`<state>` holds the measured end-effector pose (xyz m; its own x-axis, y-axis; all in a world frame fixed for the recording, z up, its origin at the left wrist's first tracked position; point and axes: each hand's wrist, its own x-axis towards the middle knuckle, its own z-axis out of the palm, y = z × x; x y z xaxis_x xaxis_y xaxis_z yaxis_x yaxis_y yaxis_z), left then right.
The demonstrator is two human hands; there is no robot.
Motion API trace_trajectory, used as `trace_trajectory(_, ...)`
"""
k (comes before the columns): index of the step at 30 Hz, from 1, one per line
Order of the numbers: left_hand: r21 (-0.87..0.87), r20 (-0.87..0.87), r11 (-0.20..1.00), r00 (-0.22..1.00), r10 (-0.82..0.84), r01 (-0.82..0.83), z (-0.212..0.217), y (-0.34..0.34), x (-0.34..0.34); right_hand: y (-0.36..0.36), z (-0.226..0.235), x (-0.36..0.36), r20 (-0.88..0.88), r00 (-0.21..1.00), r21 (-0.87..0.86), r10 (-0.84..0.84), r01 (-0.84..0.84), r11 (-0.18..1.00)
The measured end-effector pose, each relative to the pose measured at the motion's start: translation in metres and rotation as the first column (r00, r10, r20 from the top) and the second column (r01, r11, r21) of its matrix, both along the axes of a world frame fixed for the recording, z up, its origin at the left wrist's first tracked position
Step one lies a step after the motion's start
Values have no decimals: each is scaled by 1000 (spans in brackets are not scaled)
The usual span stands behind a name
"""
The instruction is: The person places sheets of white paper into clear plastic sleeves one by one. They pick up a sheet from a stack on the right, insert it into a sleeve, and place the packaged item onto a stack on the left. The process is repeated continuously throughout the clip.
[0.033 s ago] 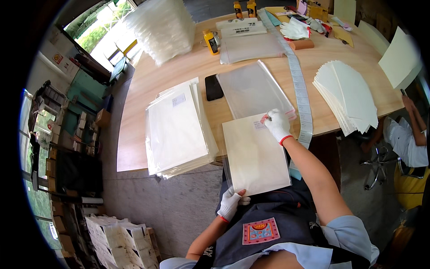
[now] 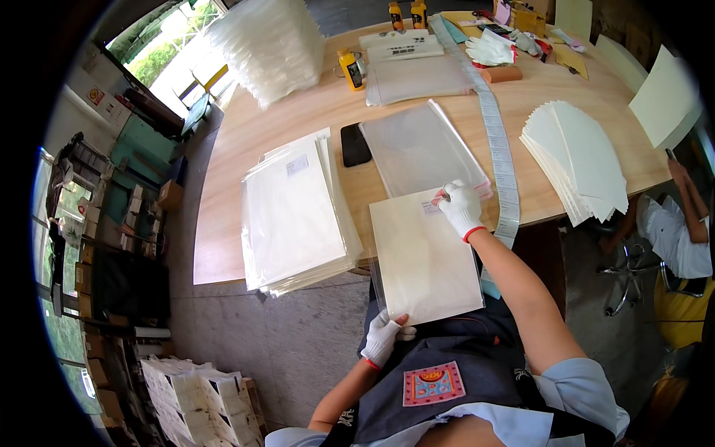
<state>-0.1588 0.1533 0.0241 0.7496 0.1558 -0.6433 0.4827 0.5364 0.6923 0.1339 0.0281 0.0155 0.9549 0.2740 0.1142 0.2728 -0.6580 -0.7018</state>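
Presently one bagged card sheet (image 2: 426, 257) overhangs the counter (image 2: 223, 223) near edge, long axis running near to far. Left hand (image 2: 386, 337) pinches its near-left corner; right hand (image 2: 461, 208) presses fingers closed on its far-right flap, nearer the one clear-bag pile (image 2: 421, 145). One finished stack (image 2: 294, 212) lies left.
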Motion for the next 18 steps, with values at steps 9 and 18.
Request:
trace_trajectory(9,62,155,997,988,27,-37,20,3,4,-66,57,-85,-43,997,-198,-65,55,979)
trace_trajectory(18,776,303,628,908,-289,-58,105,45,18,-70,18,-131,-747,536,455,394,-21,890)
